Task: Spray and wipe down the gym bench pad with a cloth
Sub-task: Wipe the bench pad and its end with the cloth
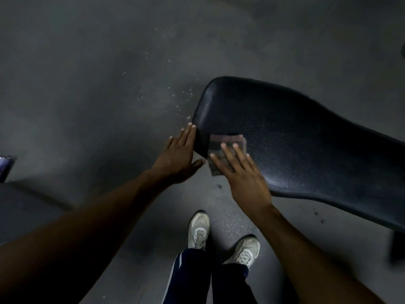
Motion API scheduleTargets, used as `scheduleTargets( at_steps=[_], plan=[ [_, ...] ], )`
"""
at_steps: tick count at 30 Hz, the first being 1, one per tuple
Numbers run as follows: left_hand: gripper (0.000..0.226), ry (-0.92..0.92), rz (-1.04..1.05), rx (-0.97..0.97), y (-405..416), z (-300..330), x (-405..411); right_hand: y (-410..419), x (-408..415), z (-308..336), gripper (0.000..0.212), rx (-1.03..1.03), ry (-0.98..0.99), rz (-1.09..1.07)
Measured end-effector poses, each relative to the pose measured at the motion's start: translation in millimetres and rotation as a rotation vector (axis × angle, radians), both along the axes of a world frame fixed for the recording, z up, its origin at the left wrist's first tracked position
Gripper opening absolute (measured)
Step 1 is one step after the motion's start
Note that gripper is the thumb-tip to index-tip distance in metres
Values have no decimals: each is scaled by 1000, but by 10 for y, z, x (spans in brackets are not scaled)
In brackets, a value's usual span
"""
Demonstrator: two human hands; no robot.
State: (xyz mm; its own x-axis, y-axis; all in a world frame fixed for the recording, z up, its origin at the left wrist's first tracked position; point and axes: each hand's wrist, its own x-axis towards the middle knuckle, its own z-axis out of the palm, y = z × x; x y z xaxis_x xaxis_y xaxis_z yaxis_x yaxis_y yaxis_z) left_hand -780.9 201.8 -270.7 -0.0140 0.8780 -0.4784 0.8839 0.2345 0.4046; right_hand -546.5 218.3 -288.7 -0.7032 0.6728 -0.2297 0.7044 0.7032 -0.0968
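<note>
A black textured bench pad [295, 137] slants from upper centre to the right edge. A folded dark checked cloth [221, 144] lies on the pad's near left corner. My right hand [243, 172] presses flat on the cloth, fingers spread. My left hand [178, 156] rests flat against the pad's left side edge, fingers straight, holding nothing. No spray bottle is in view.
Grey concrete floor [98, 84] with white specks lies around the bench. My two pale sneakers [198, 231] stand just below the pad. A dark bench leg [396, 246] is at the right. Another dark object [6, 167] sits at the left edge.
</note>
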Motion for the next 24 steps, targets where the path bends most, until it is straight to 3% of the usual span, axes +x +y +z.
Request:
scheduleTargets(
  at_steps=[7,14,19,24],
  plan=[
    [95,16,-54,75,210,-18,346,-286,1164,117,120,-83,-101,-383],
    [92,98,-240,174,300,-15,881,-258,1889,151,96,-90,-67,-797],
    [91,112,-341,179,421,57,1465,-207,2033,255,90,-180,-52,-856],
    [90,119,-440,178,483,110,2050,-220,2157,365,90,-255,-72,-783]
  ],
)
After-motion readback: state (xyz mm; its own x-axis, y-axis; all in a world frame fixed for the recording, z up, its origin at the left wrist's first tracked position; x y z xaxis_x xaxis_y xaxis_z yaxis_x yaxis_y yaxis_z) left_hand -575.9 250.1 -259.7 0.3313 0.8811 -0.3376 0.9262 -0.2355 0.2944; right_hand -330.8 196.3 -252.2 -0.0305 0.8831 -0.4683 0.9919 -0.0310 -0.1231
